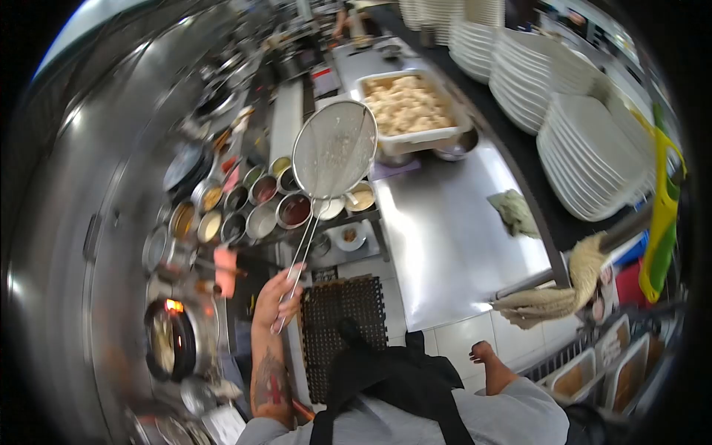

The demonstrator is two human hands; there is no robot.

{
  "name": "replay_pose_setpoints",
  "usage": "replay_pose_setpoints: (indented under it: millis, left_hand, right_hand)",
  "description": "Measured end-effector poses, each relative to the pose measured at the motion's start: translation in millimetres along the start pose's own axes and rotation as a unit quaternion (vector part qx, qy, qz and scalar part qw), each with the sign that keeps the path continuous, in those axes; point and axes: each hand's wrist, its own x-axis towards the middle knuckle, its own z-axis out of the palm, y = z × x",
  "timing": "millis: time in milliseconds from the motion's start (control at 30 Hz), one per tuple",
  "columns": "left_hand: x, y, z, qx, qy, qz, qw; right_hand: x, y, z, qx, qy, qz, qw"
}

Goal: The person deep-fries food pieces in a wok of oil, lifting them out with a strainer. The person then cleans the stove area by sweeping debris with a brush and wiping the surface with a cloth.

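Note:
My left hand (277, 298) is closed around the long wire handle of a round mesh strainer (335, 148). The strainer is raised, its basket level with the far end of the steel counter, and pale bits cling to the mesh. Behind and to its right is a white tub (437, 138) heaped with pale, lumpy food (409, 104). My right hand (482, 351) hangs low by my side over the tiled floor, fingers curled in, with nothing visible in it.
Several metal sauce pots (294, 210) stand left of the strainer. A wok (169, 340) sits by a flame at lower left. Stacked white plates (586, 148) line the right shelf. A green cloth (513, 213) lies on the steel counter (437, 259); a beige cloth (549, 300) hangs at its corner.

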Motion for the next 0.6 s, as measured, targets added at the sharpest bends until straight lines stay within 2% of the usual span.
replay_pose_setpoints:
  millis: [33, 100, 133, 167, 200, 233, 267, 367, 433, 467, 533, 567, 600]
  left_hand:
    - [-22.9, -5.1, -10.2, -0.012, 0.030, 0.017, 0.999]
    - [-108.8, -21.2, -37.2, 0.015, 0.093, 0.018, 0.995]
    - [-147.2, -21.0, -32.1, 0.023, 0.154, 0.015, 0.988]
    - [-181.7, -29.2, -40.2, 0.046, 0.197, 0.047, 0.978]
    - [-216.6, -35.3, -44.0, 0.020, 0.236, 0.071, 0.969]
    - [-243.9, -35.2, -50.1, 0.001, 0.255, 0.088, 0.963]
    - [-271.6, -35.4, -58.8, -0.004, 0.305, 0.116, 0.945]
    - [-326.2, -37.6, -98.2, -0.027, 0.428, 0.178, 0.886]
    - [-363.9, -29.4, -141.9, 0.040, 0.529, 0.197, 0.824]
    - [-381.8, -17.6, -157.2, 0.073, 0.589, 0.168, 0.787]
    - [-412.9, 2.2, -206.7, 0.108, 0.667, 0.154, 0.721]
    - [-431.8, 2.5, -257.6, 0.124, 0.701, 0.174, 0.680]
    - [-453.8, 9.2, -301.4, 0.136, 0.709, 0.153, 0.675]
  right_hand:
    - [7.4, 1.0, 1.3, -0.079, -0.046, -0.004, 0.996]
    - [44.5, 4.8, 3.3, -0.149, -0.090, 0.000, 0.985]
    - [123.7, 41.2, -13.7, -0.138, -0.146, -0.012, 0.980]
    - [127.7, 23.5, -13.2, -0.405, -0.111, -0.214, 0.882]
    - [130.3, 1.6, -16.9, -0.606, -0.083, -0.412, 0.675]
    - [158.9, 6.7, 15.0, -0.703, -0.065, -0.336, 0.624]
    - [156.1, -11.9, 3.3, -0.657, -0.081, -0.320, 0.678]
    - [108.4, -91.3, 27.7, -0.552, -0.093, -0.263, 0.786]
    - [83.5, -133.1, 54.8, -0.446, -0.081, -0.202, 0.868]
    - [73.1, -150.9, 70.3, -0.397, -0.075, -0.176, 0.898]
    - [56.5, -176.9, 98.2, -0.333, -0.070, -0.155, 0.927]
    - [50.7, -184.8, 111.2, -0.316, -0.067, -0.156, 0.933]
    - [47.7, -189.2, 123.6, -0.303, -0.066, -0.156, 0.938]
